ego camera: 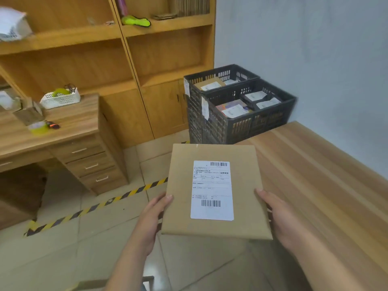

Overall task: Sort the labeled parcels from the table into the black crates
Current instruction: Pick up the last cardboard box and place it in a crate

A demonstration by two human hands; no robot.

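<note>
Flat cardboard parcel [182, 185], white shipping label [212, 190] facing up, held level in the air over the tiled floor at the near corner of the wooden table [315, 175]. Left hand [151, 219] and right hand [281, 217] grip opposite side edges, thumbs on top and fingers beneath. Beyond the parcel stand two black crates, the near crate [247, 122] and far crate [210, 74], each containing labelled parcels. Yellow-black hazard tape [94, 206] crosses the floor.

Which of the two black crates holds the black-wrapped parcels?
The nearer crate, beside the table: black-wrapped parcels lie in it next to a colourful one. The farther crate shows a brown parcel instead.
</note>
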